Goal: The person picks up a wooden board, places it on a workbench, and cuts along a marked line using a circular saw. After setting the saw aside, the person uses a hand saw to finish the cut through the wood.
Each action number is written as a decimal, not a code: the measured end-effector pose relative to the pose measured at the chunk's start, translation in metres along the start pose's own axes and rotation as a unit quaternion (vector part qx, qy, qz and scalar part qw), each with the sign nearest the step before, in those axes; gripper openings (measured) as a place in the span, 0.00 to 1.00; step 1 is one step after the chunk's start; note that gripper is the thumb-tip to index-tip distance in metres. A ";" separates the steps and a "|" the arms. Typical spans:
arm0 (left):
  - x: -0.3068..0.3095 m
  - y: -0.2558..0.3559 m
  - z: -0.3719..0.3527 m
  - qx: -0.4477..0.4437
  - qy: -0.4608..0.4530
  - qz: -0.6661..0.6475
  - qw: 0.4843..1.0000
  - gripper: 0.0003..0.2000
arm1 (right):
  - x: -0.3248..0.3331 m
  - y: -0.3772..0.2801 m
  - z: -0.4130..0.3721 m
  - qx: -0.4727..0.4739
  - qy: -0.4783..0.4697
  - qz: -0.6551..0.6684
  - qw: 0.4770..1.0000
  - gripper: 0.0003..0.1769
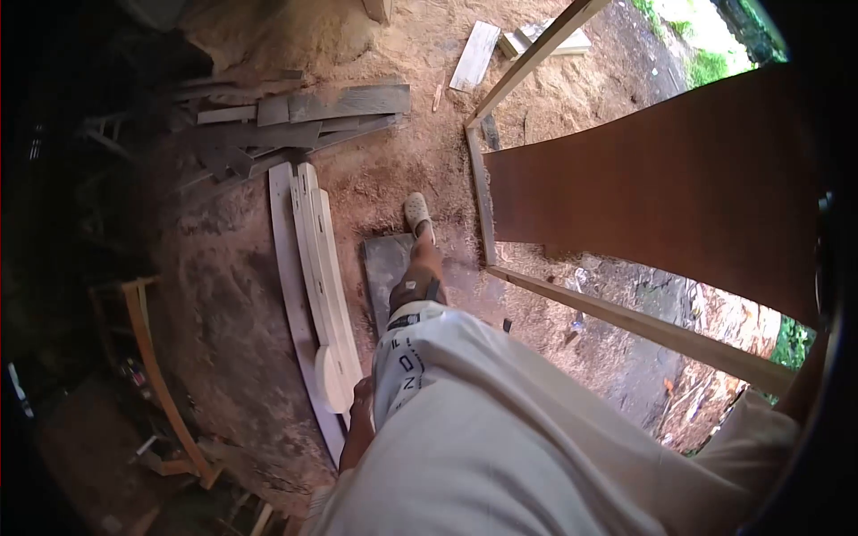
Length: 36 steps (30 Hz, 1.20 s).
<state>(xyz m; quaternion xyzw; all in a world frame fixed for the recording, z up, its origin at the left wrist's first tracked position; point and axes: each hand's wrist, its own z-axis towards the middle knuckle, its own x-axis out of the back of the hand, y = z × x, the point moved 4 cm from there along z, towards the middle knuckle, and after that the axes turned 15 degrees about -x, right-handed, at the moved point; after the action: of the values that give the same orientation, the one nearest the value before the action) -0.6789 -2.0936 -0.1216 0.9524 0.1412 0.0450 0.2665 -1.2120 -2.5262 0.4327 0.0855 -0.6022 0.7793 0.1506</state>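
Note:
My left hand [361, 413] hangs low beside my light shorts, next to the rounded end of a pale wooden piece [333, 380]. Its fingers are dark and partly hidden, so whether it holds anything cannot be made out. My right hand is out of view; only part of the right arm shows at the right edge, near a large brown panel [643, 179]. That panel stretches across a wooden frame [626, 323]. Several long pale boards [317, 277] lie side by side on the ground to the left of my leg.
Dark boards [349, 103] are piled at the upper left. A grey slab [386, 268] lies beneath my leg, near my foot in a light clog [417, 213]. Short planks [475, 55] rest on sawdust at the top. A curved wooden piece [161, 384] stands at the lower left.

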 end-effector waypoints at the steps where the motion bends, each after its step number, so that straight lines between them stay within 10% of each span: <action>1: -0.001 0.037 0.035 0.014 -0.021 -0.038 0.999 0.16 | 0.003 0.005 0.038 0.000 0.010 -0.001 1.000 0.29; 4: -0.019 0.198 0.118 0.015 -0.071 -0.102 0.992 0.15 | 0.022 0.009 0.146 -0.016 0.035 -0.007 0.999 0.28; 6: -0.092 0.398 0.135 -0.153 -0.012 0.156 0.976 0.14 | 0.036 -0.001 0.207 -0.022 0.054 -0.016 0.998 0.28; 12: -0.248 0.808 0.193 -0.429 -0.077 0.130 0.891 0.16 | 0.058 0.016 0.355 -0.108 0.083 0.030 0.990 0.25; 17: -0.246 0.777 0.355 -0.457 -0.145 0.251 0.841 0.12 | 0.023 0.271 0.373 -0.451 0.026 0.114 0.885 0.26; 19: -0.325 0.771 0.371 -0.243 -0.118 0.284 0.920 0.12 | -0.017 0.372 0.328 -0.525 0.021 0.052 0.850 0.24; 21: -0.384 0.788 0.386 -0.107 -0.105 0.270 0.951 0.12 | -0.047 0.426 0.262 -0.711 -0.060 0.000 0.701 0.28; 22: -0.408 0.811 0.396 -0.092 -0.103 0.267 0.954 0.13 | -0.072 0.513 0.195 -0.647 -0.135 -0.142 0.736 0.29; 24: -0.449 0.862 0.424 -0.090 -0.098 0.259 0.957 0.13 | -0.071 0.478 0.206 -0.660 -0.014 -0.162 0.733 0.33; 29: -0.520 0.988 0.475 -0.176 -0.112 0.254 0.944 0.13 | -0.050 0.435 0.296 -0.810 -0.149 0.033 0.566 0.32; 32: -0.556 1.043 0.495 -0.171 -0.109 0.270 0.941 0.13 | -0.039 0.499 0.350 -0.728 -0.097 0.004 0.678 0.26; 36: -0.618 1.090 0.536 -0.102 -0.109 0.314 0.938 0.14 | 0.003 0.540 0.500 -0.756 0.074 0.162 0.630 0.25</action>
<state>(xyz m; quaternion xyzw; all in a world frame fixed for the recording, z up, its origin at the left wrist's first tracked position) -0.9163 -3.4319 -0.0182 0.9151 -0.1999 0.0359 0.3483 -1.4208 -3.1319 0.0708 -0.2154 -0.9711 0.0662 0.0784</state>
